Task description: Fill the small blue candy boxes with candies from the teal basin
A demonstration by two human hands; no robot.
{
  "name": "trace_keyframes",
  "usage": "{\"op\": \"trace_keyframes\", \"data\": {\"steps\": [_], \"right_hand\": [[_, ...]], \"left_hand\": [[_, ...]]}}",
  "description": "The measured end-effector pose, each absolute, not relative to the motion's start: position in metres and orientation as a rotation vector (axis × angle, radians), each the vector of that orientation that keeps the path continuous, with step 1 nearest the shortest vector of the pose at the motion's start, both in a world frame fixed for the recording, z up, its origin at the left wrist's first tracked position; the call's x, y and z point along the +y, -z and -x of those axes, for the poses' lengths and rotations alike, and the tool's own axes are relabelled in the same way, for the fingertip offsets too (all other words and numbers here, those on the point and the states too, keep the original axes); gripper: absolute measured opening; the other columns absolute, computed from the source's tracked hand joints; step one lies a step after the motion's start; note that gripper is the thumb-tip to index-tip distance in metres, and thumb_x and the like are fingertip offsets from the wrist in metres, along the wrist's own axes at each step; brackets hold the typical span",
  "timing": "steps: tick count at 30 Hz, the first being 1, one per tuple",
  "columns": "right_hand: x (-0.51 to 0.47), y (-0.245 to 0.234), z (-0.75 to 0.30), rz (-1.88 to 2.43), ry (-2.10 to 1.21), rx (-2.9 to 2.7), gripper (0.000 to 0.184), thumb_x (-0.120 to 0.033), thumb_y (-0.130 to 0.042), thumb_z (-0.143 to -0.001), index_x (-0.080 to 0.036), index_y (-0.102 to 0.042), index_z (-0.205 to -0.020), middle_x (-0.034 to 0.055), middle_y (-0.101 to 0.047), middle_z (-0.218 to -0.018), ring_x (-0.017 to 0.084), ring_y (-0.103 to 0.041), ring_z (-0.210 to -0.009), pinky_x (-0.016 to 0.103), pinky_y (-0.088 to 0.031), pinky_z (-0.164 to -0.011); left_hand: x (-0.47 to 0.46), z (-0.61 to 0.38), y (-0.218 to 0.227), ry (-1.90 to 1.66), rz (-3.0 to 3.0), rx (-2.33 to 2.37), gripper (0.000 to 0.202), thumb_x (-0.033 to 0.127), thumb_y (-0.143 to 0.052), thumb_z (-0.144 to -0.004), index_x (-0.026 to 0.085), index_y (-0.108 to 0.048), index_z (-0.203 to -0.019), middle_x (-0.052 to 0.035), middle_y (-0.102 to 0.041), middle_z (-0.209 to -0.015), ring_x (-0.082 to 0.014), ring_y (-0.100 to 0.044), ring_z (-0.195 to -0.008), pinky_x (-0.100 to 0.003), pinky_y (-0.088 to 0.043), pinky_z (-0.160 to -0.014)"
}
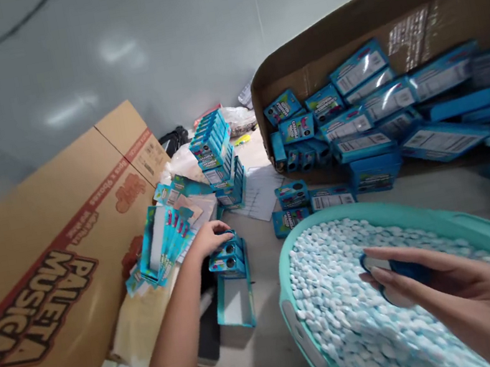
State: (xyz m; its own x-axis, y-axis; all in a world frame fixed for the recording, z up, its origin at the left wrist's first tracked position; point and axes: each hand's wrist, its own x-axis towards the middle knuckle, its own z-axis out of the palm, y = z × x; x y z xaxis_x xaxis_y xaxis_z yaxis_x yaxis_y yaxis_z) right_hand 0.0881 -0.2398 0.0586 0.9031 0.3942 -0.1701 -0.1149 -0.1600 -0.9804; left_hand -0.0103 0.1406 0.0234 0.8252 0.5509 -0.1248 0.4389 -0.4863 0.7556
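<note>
Head camera view, looking down at a work table [274, 346] where a person's two bare hands are busy among blue sweet boxes. At the centre, the left hand [212, 240] reaches forward, its fingers bent over the farthest of several small boxes [228, 265]. These stand in a row in the far part of a shallow blue tray [235, 302], whose near part shows a pale bottom. Whether that hand grips the box or merely touches it, I cannot tell. At lower right, the right hand [463, 290] pinches a small dark blue item [407, 269] between thumb and fingers, above a turquoise tub [286, 284] filled with white and pale blue candies [342, 305].

Just beyond the tub, a few loose boxes [292, 194] lie on the table. Behind them, a large cardboard carton [319, 40] leans back, heaped with more blue boxes [370, 117], many with white label panels facing out. Left of that carton stands a tall stack [217, 163] of blue boxes, next to a sheet of paper [261, 196]. Left of the left hand, blue card packaging [160, 242] lies in an overlapping pile, and a big brown carton [50, 262] printed "Paleta Musical" slants along the left side.
</note>
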Motion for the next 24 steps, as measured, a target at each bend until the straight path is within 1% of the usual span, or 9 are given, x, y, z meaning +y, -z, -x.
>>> {"op": "trace_keyframes", "data": {"steps": [3, 6, 8, 10, 13, 17, 20, 22, 24], "right_hand": [[-0.235, -0.064, -0.09, 1.559, -0.672, -0.045, 0.048, -0.051, -0.087, -0.033, -0.026, -0.084, -0.074, 0.0099, -0.078, -0.078, 0.023, -0.07, -0.06, 0.023, -0.056, -0.048], [-0.235, -0.071, -0.091, 1.559, -0.658, 0.005, 0.045, -0.048, -0.084, -0.031, -0.026, -0.083, -0.07, 0.01, -0.077, -0.076, 0.022, -0.067, -0.059, 0.023, -0.053, -0.046], [-0.237, -0.074, -0.091, 1.565, -0.623, 0.017, 0.045, -0.048, -0.084, -0.032, -0.026, -0.084, -0.071, 0.01, -0.078, -0.078, 0.023, -0.067, -0.06, 0.024, -0.053, -0.047], [-0.24, -0.074, -0.091, 1.573, -0.595, 0.011, 0.047, -0.049, -0.085, -0.033, -0.025, -0.084, -0.073, 0.0105, -0.078, -0.08, 0.024, -0.068, -0.062, 0.026, -0.054, -0.048], [-0.243, -0.071, -0.091, 1.578, -0.58, -0.061, 0.05, -0.051, -0.089, -0.04, -0.023, -0.085, -0.081, 0.0109, -0.078, -0.081, 0.025, -0.069, -0.065, 0.027, -0.054, -0.05], [-0.247, -0.065, -0.09, 1.573, -0.585, -0.163, 0.049, -0.053, -0.09, -0.052, -0.023, -0.085, -0.09, 0.0103, -0.078, -0.085, 0.024, -0.07, -0.068, 0.027, -0.055, -0.055], [-0.247, -0.065, -0.088, 1.586, -0.562, -0.156, 0.05, -0.054, -0.09, -0.05, -0.022, -0.084, -0.088, 0.0111, -0.078, -0.085, 0.024, -0.07, -0.066, 0.027, -0.055, -0.053], [-0.247, -0.068, -0.086, 1.605, -0.537, -0.163, 0.048, -0.053, -0.089, -0.051, -0.022, -0.084, -0.086, 0.0113, -0.079, -0.085, 0.024, -0.07, -0.065, 0.027, -0.055, -0.053], [-0.245, -0.072, -0.084, 1.667, -0.43, -0.214, 0.046, -0.057, -0.087, -0.053, -0.022, -0.084, -0.083, 0.0114, -0.078, -0.081, 0.025, -0.071, -0.064, 0.027, -0.056, -0.05]], "left_hand": [[0.146, 0.006, -0.023, -0.071, -2.181, 0.713, 0.019, 0.02, -0.084, -0.08, 0.011, -0.073, -0.091, -0.0072, -0.075, -0.09, -0.0207, -0.072, -0.089, -0.038, -0.058, -0.09], [0.151, 0.009, -0.022, -0.007, -2.149, 0.714, 0.019, 0.022, -0.08, -0.085, 0.01, -0.073, -0.098, -0.007, -0.075, -0.092, -0.0201, -0.072, -0.087, -0.038, -0.059, -0.089], [0.153, 0.011, -0.022, 0.01, -2.118, 0.712, 0.025, 0.024, -0.082, -0.084, 0.01, -0.074, -0.103, -0.0088, -0.075, -0.096, -0.0213, -0.072, -0.091, -0.039, -0.059, -0.091], [0.154, 0.013, -0.022, 0.013, -2.096, 0.709, 0.034, 0.026, -0.086, -0.079, 0.01, -0.074, -0.107, -0.0116, -0.075, -0.103, -0.0236, -0.072, -0.099, -0.04, -0.058, -0.095], [0.155, 0.013, -0.024, 0.042, -2.089, 0.71, 0.041, 0.026, -0.09, -0.074, 0.011, -0.074, -0.109, -0.0135, -0.074, -0.11, -0.0257, -0.07, -0.108, -0.042, -0.055, -0.101], [0.159, 0.008, -0.029, 0.161, -2.111, 0.731, 0.027, 0.021, -0.086, -0.081, 0.011, -0.074, -0.103, -0.0084, -0.075, -0.103, -0.0237, -0.071, -0.101, -0.044, -0.055, -0.101], [0.162, 0.005, -0.032, 0.246, -2.126, 0.748, 0.017, 0.019, -0.081, -0.087, 0.011, -0.072, -0.099, -0.0057, -0.074, -0.097, -0.0215, -0.071, -0.095, -0.044, -0.056, -0.099], [0.163, 0.003, -0.032, 0.281, -2.126, 0.755, 0.016, 0.02, -0.08, -0.09, 0.01, -0.072, -0.099, -0.0048, -0.072, -0.094, -0.0205, -0.071, -0.093, -0.043, -0.057, -0.097], [0.163, 0.003, -0.032, 0.3, -2.116, 0.762, 0.016, 0.022, -0.079, -0.091, 0.01, -0.071, -0.098, -0.0044, -0.071, -0.092, -0.0196, -0.07, -0.09, -0.041, -0.058, -0.094]]}}
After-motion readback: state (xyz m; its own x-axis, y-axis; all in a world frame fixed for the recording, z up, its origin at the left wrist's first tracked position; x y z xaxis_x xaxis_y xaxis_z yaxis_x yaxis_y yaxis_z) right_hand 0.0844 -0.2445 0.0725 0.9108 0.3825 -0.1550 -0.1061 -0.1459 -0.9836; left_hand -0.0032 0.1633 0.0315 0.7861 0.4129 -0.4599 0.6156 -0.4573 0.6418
